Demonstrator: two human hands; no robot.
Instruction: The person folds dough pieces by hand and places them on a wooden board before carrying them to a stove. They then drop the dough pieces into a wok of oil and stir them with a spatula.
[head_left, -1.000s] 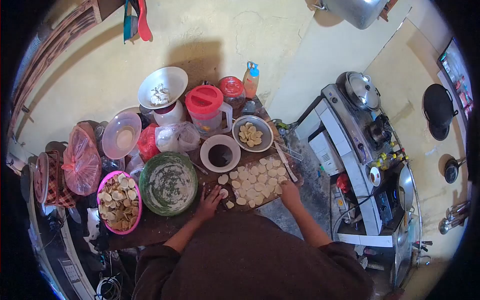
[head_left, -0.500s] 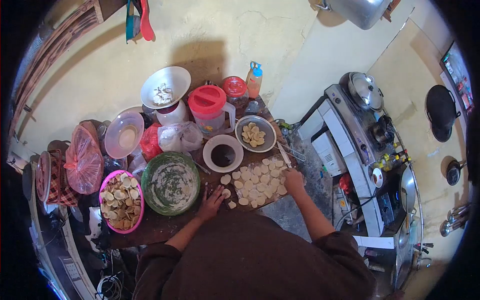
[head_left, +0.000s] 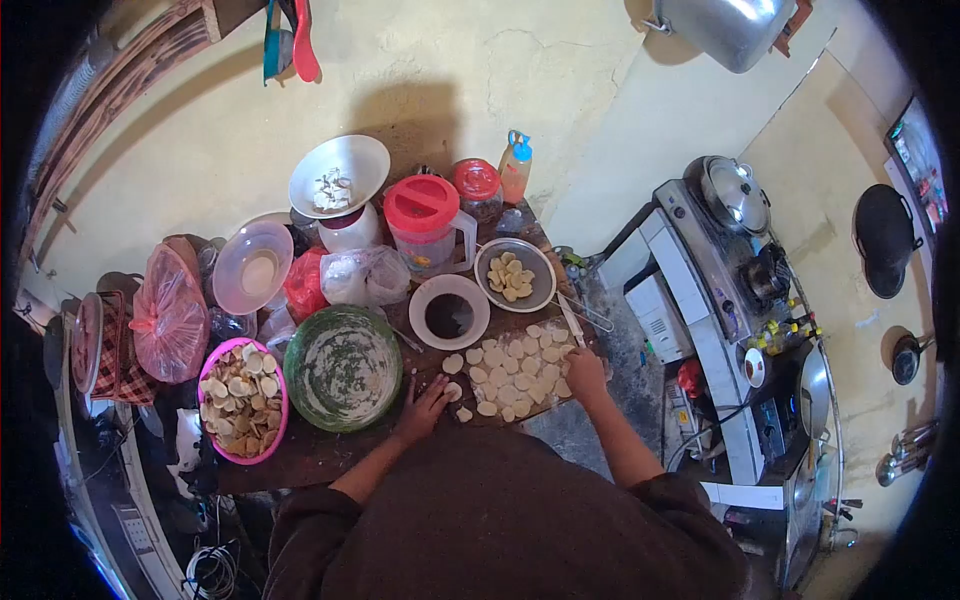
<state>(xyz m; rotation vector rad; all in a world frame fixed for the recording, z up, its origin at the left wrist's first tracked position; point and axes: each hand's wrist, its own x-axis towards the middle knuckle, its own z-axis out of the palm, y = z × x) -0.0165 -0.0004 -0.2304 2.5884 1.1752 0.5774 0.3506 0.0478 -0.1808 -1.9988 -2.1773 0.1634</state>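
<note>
The left hand [head_left: 426,404] lies palm down on the dark wooden table [head_left: 290,466], its fingers a little spread, and the fingertips are at the edge of one single dough round [head_left: 452,392]; it does not grip this piece. The right hand [head_left: 586,374] is at the right edge of the many flat dough rounds [head_left: 499,377], with its fingers bent downward; how far they are closed, and whether they have hold of a piece, I cannot tell. These many rounds lie spread between the two hands, nearer to the right one, and a few loose ones are just beside the left fingers. Just beyond the right hand is a long narrow pale utensil [head_left: 573,323]. Farther ahead of the hands, between them, stands a white bowl [head_left: 420,324] with dark contents, and beside it a wire strainer [head_left: 549,278] which holds pale pieces. To the left of the left hand is a green basin [head_left: 343,368], whitish with powder inside, and farther left a pink-rimmed basket [head_left: 284,412] full of pale and brownish pieces.
</note>
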